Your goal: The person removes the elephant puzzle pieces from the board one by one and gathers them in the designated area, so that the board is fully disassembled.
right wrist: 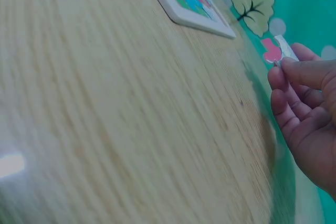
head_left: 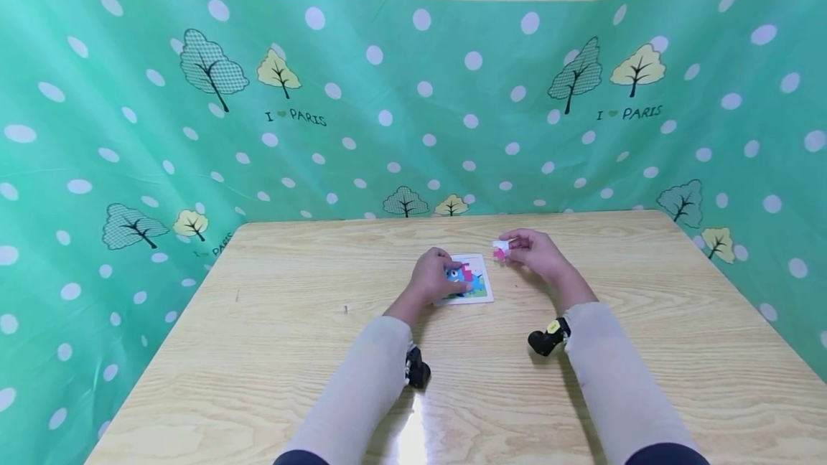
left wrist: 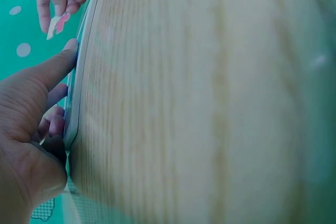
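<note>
Head view: puzzle board [head_left: 480, 264] flat on the wood-grain desk [head_left: 291, 350], far half, about midway between the left and right edges. Its far side runs roughly along the desk's far edge; left end is under the left hand [head_left: 434, 277], so can't tell the long axis. Left hand spread loosely, thumb and fingers resting on the picture face, not wrapped round anything. Right hand [head_left: 539, 253] pinches a puzzle piece [head_left: 500, 249], fingers nearly together at the tips; piece sits just off the board's far right corner, projecting left toward it, white part farther, pink part nearer. Strip of wood between board and right hand; more wood between board and far edge, dotted green cloth [head_left: 420, 113] behind. Left wrist view: board edge-on, thin, layered side, rounded corner; left thumb on its face, other fingers partly hidden. Piece shows white and pink beyond, in the right fingertips. Right wrist view: smooth white rim, straight sides, glossy blue-green-pink picture inside. Piece is thin, flat, curvy-edged, held up off the desk between thumb and fingers, projecting away from the palm; remaining right fingers curl loosely.
</note>
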A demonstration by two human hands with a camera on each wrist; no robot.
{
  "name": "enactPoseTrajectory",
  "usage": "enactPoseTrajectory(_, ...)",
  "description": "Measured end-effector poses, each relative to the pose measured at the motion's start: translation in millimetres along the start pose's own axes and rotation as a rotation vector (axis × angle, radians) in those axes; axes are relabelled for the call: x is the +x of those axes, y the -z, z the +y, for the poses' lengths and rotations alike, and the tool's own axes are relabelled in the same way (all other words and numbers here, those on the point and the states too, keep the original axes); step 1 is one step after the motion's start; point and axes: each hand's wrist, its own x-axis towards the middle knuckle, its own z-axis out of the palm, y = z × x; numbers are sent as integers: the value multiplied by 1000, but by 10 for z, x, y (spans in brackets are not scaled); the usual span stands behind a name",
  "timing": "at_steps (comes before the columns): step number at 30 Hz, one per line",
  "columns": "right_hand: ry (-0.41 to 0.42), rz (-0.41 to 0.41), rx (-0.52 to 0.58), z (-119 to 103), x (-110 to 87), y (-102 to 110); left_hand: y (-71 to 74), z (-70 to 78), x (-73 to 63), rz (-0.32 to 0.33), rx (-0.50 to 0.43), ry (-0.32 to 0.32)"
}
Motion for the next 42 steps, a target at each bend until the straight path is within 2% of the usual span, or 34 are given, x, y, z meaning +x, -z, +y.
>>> enactPoseTrajectory(8, 4, 0, -57, 16, 13, 91, -12, -7, 6, 2, -32, 16)
enactPoseTrajectory(19, -50, 25, -101, 21, 77, 134, 2, 11, -12, 5, -17, -3)
enactPoseTrajectory(27, 3, 54, -219, 72, 148, 142, 9, 28, -20, 6, -15, 7)
enactPoseTrajectory(31, 1, 52, -278, 107, 170, 141, 14, 29, -31, 2, -6, 9)
enactPoseTrajectory(37, -1, 47, -333, 135, 177, 138, 23, 31, -41, -1, -13, 2)
enactPoseTrajectory(42, 32, 37, -354, 142, 164, 145, 15, 12, -22, -6, -5, -7)
